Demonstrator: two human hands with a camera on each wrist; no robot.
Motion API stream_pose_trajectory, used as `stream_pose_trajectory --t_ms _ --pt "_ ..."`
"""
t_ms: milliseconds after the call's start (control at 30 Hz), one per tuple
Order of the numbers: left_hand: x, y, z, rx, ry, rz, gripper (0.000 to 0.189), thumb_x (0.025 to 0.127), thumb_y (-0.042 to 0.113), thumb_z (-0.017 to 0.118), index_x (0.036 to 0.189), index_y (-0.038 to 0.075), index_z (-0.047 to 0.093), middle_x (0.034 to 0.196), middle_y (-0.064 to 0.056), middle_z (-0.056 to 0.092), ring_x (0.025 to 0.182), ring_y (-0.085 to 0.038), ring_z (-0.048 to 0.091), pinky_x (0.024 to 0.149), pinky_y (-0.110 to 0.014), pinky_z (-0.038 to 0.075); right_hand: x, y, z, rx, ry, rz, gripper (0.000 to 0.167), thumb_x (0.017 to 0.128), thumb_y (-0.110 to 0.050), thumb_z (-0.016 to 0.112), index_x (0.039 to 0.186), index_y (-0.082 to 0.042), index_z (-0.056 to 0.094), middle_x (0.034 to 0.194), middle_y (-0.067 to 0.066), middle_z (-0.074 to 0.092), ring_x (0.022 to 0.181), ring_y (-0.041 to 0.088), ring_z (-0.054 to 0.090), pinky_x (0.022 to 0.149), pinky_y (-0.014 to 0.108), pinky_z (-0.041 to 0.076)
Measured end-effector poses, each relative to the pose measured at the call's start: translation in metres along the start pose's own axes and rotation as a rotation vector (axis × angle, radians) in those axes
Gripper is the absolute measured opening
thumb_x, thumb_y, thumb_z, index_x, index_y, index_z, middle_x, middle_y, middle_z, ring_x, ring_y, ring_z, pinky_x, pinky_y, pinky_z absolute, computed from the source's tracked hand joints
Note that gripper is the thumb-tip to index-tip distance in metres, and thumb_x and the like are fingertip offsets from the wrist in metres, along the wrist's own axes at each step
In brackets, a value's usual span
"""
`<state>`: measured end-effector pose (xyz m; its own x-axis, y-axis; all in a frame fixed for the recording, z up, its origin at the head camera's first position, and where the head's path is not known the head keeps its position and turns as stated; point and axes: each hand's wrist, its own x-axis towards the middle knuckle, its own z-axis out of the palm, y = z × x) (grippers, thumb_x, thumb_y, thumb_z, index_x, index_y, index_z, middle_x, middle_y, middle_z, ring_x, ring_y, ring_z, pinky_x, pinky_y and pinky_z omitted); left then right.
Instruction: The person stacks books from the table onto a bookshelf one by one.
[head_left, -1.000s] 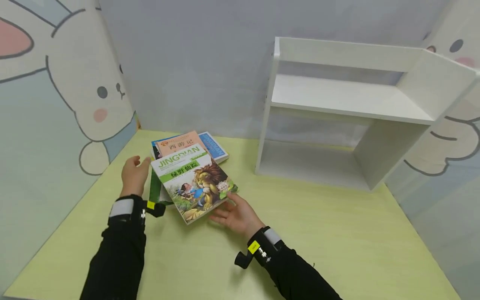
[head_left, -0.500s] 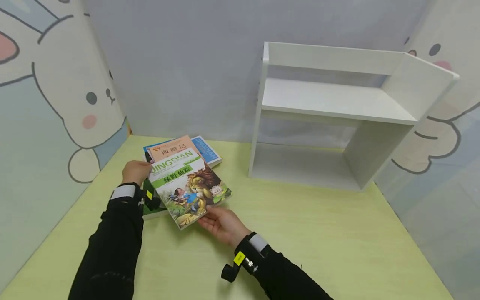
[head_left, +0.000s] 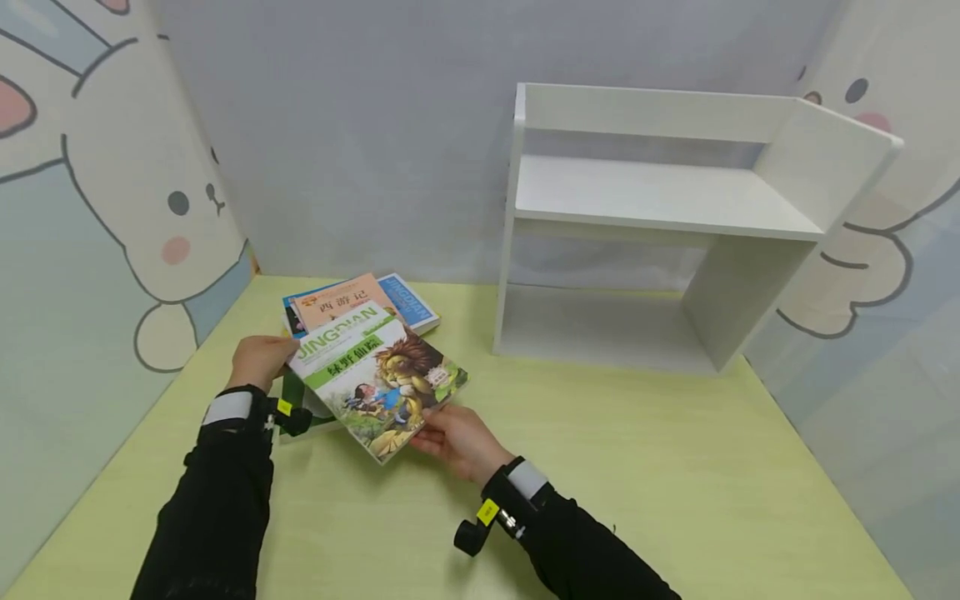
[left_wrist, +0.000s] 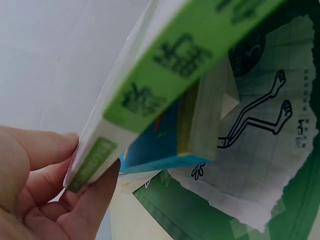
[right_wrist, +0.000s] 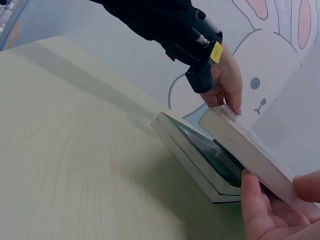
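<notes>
The left hand (head_left: 258, 362) and right hand (head_left: 459, 440) pinch a book (head_left: 381, 379) by its edges. Other books (head_left: 341, 302) lie beneath it.

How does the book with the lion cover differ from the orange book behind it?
The left hand and right hand hold the lion book, not the orange book. The lion book's cover is white and green with a colourful picture; the orange book's visible part is mostly orange. In the head view, the lion book partly hides the orange book. Both covers have Chinese characters.

Held book (left_wrist: 161, 79) cropped, left wrist view
</notes>
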<state>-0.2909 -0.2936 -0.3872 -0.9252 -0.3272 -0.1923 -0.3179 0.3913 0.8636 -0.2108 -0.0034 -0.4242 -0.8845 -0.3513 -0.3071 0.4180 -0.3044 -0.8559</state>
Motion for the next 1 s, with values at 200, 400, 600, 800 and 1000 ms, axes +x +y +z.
stream_pose_trajectory --t_ms 200,400,600,800,1000 --pt "-0.011 -0.010 -0.001 -0.013 -0.021 -0.033 0.052 0.100 0.030 0.052 0.129 -0.013 0.054 0.118 -0.026 0.061 0.074 -0.009 0.061 0.084 -0.036 0.052 -0.001 -0.006 -0.012 -0.072 -0.001 -0.007 0.024 0.104 -0.007 0.042 0.121 0.009 0.048 0.087 0.004 0.059 0.078 0.011 0.061 0.081 0.028 0.054" --pt "-0.027 -0.017 -0.001 -0.012 -0.060 -0.007 0.050 0.101 0.030 0.051 0.127 -0.012 0.054 0.110 -0.019 0.061 0.076 -0.011 0.057 0.068 -0.024 0.051 -0.003 -0.011 -0.028 -0.125 -0.008 -0.024 0.031 0.103 -0.007 0.041 0.126 0.013 0.047 0.086 0.003 0.063 0.078 0.010 0.063 0.074 0.024 0.053" --pt "-0.041 -0.018 0.001 -0.055 -0.132 -0.015 0.054 0.101 0.034 0.050 0.133 -0.010 0.049 0.115 -0.018 0.058 0.082 -0.013 0.056 0.068 -0.021 0.051 -0.004 -0.020 -0.040 -0.153 0.004 -0.046 0.032 0.103 -0.008 0.041 0.126 0.014 0.047 0.085 0.002 0.064 0.077 0.009 0.063 0.072 0.023 0.053" --pt "-0.054 -0.015 0.000 -0.122 -0.213 -0.013 0.061 0.100 0.038 0.052 0.139 -0.007 0.043 0.121 -0.018 0.054 0.087 -0.014 0.057 0.073 -0.021 0.052 -0.010 -0.030 -0.051 -0.214 -0.005 -0.078 0.039 0.104 -0.007 0.039 0.135 0.016 0.041 0.087 0.000 0.064 0.079 0.008 0.063 0.073 0.023 0.053" --pt "-0.071 -0.012 0.004 -0.280 -0.353 0.036 0.062 0.102 0.027 0.052 0.146 -0.009 0.029 0.131 -0.023 0.045 0.089 -0.009 0.061 0.078 -0.021 0.054 -0.017 -0.045 -0.064 -0.258 0.002 -0.106 0.022 0.105 -0.009 0.036 0.111 0.006 0.050 0.077 -0.003 0.052 0.067 0.006 0.050 0.067 0.024 0.046"
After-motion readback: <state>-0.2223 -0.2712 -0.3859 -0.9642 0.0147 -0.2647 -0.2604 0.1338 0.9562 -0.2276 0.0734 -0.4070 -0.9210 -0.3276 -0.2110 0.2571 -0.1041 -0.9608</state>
